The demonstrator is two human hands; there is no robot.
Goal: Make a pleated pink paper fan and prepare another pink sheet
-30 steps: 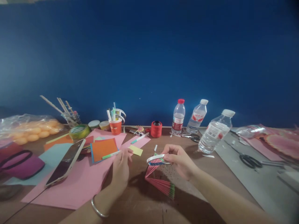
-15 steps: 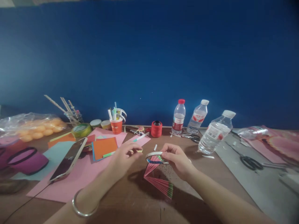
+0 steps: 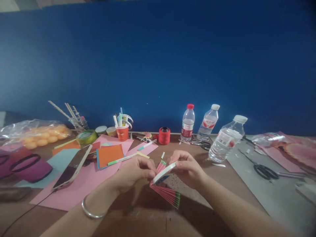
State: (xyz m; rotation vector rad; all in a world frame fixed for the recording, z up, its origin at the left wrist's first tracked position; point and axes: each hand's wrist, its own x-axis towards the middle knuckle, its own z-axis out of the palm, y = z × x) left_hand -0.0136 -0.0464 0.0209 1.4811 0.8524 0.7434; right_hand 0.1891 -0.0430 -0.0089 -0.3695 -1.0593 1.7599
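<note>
Both hands meet at the near middle of the table (image 3: 148,217), over a pleated pink paper fan (image 3: 166,193) with green-tipped folds. The right hand (image 3: 185,168) pinches a white tape roll (image 3: 164,172), held tilted just above the fan and touching its upper folds. The left hand (image 3: 134,171) is closed, fingertips drawn together at the left edge of the roll; it seems to be picking at the tape end, though the view is too blurred to be sure. The likely trouble lies in that loose end: if it folds back on itself or catches a pleat, the thin paper could tear or the folds could stick together. The fan rests half lifted, so a tug from the roll could pull it out of shape. A water bottle (image 3: 225,139) leans near the right hand, and a wide swing of that arm could tip it toward the pink paper sheet (image 3: 84,184) to the left.
</note>
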